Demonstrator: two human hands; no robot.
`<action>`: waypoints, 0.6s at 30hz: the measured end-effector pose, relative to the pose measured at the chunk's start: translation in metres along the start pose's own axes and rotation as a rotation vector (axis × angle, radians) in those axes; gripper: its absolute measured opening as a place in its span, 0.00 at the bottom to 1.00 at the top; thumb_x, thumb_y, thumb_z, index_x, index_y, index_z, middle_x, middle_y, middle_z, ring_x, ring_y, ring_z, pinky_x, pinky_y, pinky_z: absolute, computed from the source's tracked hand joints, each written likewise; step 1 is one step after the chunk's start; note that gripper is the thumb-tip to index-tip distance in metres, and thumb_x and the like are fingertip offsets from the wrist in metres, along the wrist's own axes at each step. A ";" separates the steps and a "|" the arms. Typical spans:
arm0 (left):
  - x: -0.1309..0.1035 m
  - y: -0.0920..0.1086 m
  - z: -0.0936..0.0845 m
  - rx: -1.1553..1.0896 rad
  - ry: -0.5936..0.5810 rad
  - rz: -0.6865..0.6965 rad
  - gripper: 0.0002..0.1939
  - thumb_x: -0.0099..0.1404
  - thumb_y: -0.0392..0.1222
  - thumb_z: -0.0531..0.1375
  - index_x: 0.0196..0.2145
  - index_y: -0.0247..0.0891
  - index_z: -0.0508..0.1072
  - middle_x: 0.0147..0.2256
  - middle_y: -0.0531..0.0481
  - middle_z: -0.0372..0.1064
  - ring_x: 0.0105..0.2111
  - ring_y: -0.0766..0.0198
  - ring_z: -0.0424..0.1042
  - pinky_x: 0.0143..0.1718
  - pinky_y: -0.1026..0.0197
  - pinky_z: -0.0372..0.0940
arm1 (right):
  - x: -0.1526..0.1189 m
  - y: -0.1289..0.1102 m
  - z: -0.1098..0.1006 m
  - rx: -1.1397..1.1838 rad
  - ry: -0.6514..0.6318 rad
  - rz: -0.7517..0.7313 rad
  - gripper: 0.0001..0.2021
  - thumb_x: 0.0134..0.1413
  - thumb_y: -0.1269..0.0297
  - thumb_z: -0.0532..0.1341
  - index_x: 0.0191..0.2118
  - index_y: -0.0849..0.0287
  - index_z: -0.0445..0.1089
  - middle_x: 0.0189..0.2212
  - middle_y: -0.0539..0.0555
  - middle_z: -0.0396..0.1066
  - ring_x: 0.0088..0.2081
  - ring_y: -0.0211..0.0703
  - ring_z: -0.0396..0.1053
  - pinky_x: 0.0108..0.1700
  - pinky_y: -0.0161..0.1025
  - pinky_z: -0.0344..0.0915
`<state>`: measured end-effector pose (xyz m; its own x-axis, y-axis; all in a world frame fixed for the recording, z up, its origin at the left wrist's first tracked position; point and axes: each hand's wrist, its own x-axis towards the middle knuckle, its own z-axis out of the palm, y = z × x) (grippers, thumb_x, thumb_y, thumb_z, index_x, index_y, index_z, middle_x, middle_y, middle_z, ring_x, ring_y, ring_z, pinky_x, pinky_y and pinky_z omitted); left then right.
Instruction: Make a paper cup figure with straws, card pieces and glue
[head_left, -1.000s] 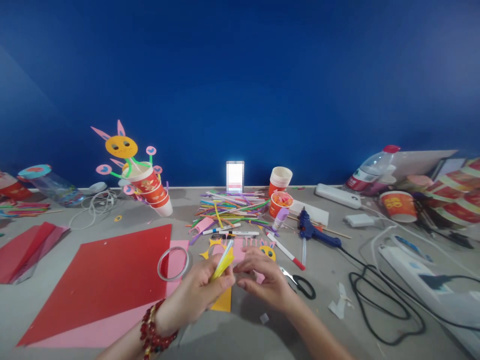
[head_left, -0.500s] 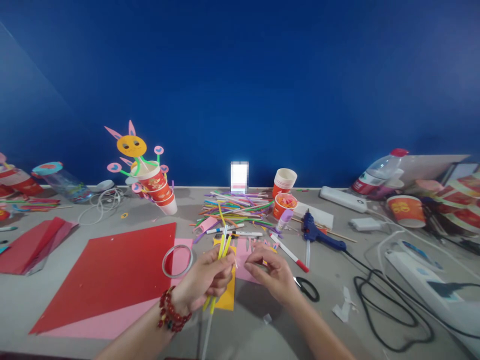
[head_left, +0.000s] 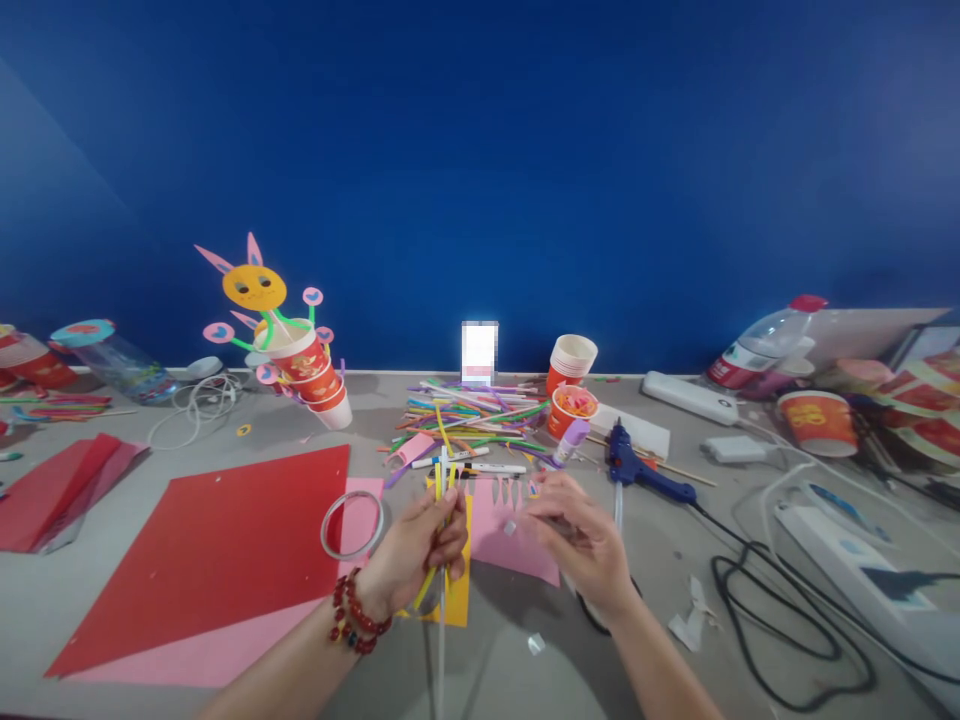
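Observation:
My left hand (head_left: 420, 548) is closed around several thin yellow stems (head_left: 424, 592), which look like pipe cleaners, and a long whitish stick (head_left: 442, 655) that points down toward me. Their tops stick out above my fingers. My right hand (head_left: 581, 540) hovers over the right side of a pink sheet (head_left: 510, 550), fingers curved and apart, with nothing visible in them. Left of its fingertips is a small whitish scrap (head_left: 510, 527); I cannot tell whether it lies on the sheet or is in the air. Beneath my left hand lies a yellow sheet (head_left: 459, 600).
A roll of tape (head_left: 324, 525) lies by red paper (head_left: 217, 550). Behind are a pile of coloured pipe cleaners (head_left: 480, 410), paper cups (head_left: 574, 358) and a cup figure (head_left: 304, 370) with a face. At right are a blue glue gun (head_left: 637, 470), its black cord and a power strip (head_left: 840, 570).
My right hand has moved right, away from my left hand, and its fingers have spread. The stems and stick in my left hand have turned more upright. A small scrap now shows near the right fingertips.

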<state>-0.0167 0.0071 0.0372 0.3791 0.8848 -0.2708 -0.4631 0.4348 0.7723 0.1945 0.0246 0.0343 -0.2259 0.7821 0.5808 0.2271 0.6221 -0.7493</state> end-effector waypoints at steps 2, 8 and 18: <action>-0.001 0.000 0.001 -0.023 -0.031 -0.036 0.19 0.63 0.56 0.64 0.33 0.39 0.62 0.20 0.64 0.48 0.15 0.76 0.42 0.16 0.72 0.55 | -0.001 0.001 0.001 0.044 0.011 0.022 0.06 0.58 0.63 0.64 0.30 0.51 0.76 0.21 0.49 0.71 0.29 0.46 0.67 0.50 0.52 0.65; -0.002 -0.013 0.002 -0.059 -0.065 -0.097 0.20 0.63 0.57 0.63 0.34 0.39 0.63 0.20 0.64 0.47 0.15 0.76 0.42 0.15 0.72 0.53 | -0.003 0.005 0.010 0.114 -0.026 0.081 0.09 0.59 0.57 0.65 0.30 0.52 0.77 0.22 0.50 0.73 0.30 0.46 0.68 0.52 0.52 0.65; -0.006 -0.026 0.005 -0.022 -0.066 -0.045 0.20 0.64 0.57 0.62 0.30 0.39 0.60 0.22 0.62 0.50 0.15 0.76 0.45 0.12 0.73 0.55 | 0.003 -0.003 0.019 0.123 -0.056 0.081 0.09 0.59 0.57 0.65 0.29 0.52 0.77 0.23 0.50 0.73 0.32 0.46 0.67 0.48 0.48 0.65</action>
<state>-0.0029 -0.0102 0.0218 0.4518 0.8516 -0.2659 -0.4620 0.4783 0.7469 0.1751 0.0240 0.0320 -0.2648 0.8240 0.5010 0.1293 0.5452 -0.8283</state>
